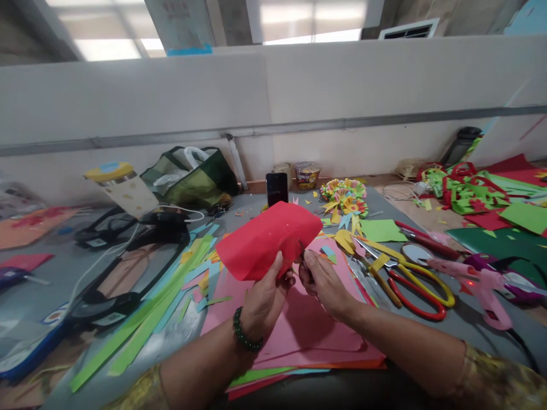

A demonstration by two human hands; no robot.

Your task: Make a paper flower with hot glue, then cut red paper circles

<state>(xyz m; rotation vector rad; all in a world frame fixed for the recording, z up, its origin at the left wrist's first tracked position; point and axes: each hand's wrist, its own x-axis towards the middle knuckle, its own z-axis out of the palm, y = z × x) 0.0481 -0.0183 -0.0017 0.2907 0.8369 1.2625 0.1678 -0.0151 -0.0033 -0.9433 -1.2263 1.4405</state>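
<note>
My left hand [265, 296], with a green bead bracelet on its wrist, pinches the lower edge of a folded red paper sheet [267, 239] and holds it up above the table. My right hand [321, 280] is closed at the sheet's right lower edge, its fingers pressed together on the paper; whether it also holds a small tool I cannot make out. Under both hands lies a stack of pink paper sheets [307, 330].
Yellow and red scissors [410, 282] lie right of the hands, a pink glue gun [482, 287] further right. Green and blue paper strips [162, 310] spread at the left. A phone [277, 188], a paper flower [344, 197], a green bag [188, 176] and green cut-outs [470, 191] stand behind.
</note>
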